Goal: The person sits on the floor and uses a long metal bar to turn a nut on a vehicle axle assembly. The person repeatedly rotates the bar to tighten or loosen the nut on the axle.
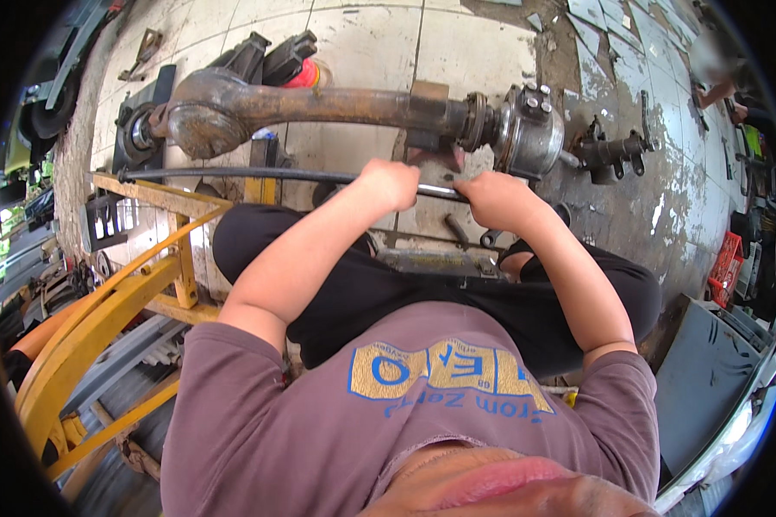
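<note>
Head view: rod point(259, 173) held crosswise between axle point(336, 105) and lap point(388, 302); left hand point(391, 184) and right hand point(497, 200) curled firmly round its right part, either side of a shiny stretch. Probably stiff, heavyish, perhaps slick there; a wider grip should balance it. Yellow frame point(151, 194) at left and axle beyond limit swing; upward looks freer
</note>
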Available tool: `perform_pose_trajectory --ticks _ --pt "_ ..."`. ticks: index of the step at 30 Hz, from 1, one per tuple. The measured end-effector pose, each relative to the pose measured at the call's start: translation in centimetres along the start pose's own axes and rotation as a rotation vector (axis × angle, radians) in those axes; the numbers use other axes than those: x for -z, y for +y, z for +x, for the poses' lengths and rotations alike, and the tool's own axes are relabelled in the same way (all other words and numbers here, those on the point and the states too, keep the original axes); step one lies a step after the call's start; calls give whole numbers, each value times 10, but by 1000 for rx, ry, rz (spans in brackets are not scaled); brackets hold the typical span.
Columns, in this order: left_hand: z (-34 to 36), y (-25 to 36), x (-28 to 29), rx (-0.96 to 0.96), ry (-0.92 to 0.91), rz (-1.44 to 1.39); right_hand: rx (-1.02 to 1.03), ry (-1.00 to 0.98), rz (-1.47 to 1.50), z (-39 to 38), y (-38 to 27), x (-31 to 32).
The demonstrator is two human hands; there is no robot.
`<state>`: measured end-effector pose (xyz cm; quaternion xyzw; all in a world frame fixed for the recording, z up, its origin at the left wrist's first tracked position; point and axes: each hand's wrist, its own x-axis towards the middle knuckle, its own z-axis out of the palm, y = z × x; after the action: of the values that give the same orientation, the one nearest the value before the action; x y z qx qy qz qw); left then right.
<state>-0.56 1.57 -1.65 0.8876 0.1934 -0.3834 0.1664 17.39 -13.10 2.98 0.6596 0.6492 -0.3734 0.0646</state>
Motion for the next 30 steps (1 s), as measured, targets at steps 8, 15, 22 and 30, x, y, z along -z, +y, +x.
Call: perform_pose_trajectory --ticks 8,15,22,30 --pt "-6 3 4 6 -7 2 64 62 5 -2 7 -7" --pt "-10 8 16 23 -73 3 36 35 17 -4 6 -3" --pt "-5 4 5 0 -29 24 -4 -52 -23 -13 -8 15" --pt "-2 0 3 7 -11 7 36 -38 -59 -10 -2 10"
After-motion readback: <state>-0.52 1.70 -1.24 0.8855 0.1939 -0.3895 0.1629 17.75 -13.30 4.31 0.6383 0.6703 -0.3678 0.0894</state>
